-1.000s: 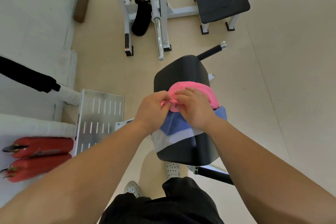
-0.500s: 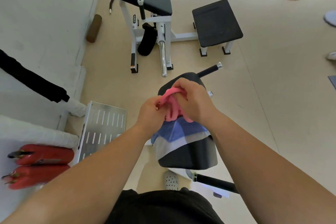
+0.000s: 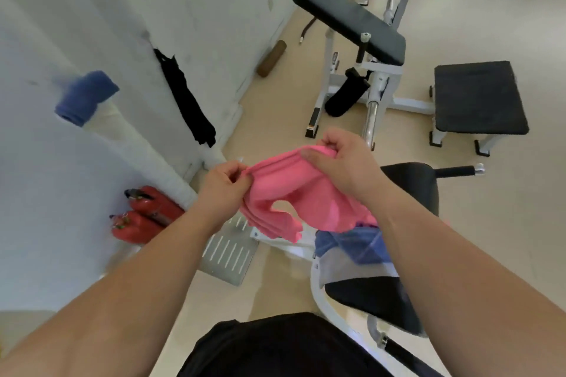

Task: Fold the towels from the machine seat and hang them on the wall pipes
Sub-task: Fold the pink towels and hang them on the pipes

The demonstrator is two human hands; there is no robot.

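Pink cloth is held up in the air above the machine seat [image 3: 407,184]: the pink towel [image 3: 294,196] is pinched at its top edge by the left hand [image 3: 225,190] at one end and the right hand [image 3: 344,159] at the other, each grip clamped on the fabric, with the rest hanging in loose layers. The folding step is judged to be in hand, the towel being gathered but not yet squared. On the seat, just below the pink towel, a blue towel [image 3: 356,246] and what looks like a grey one are left lying. To the left of the seat, a blue towel [image 3: 85,96] is already draped over a white wall pipe [image 3: 144,156], and a dark cloth [image 3: 186,101] hangs beside it. Next, the held edge is likely to be brought together and the fold carried left of the seat to the pipes. Compared with half a second ago, the towel is lifted clear of the seat and spread wider between the hands, and the view is turned toward the wall.
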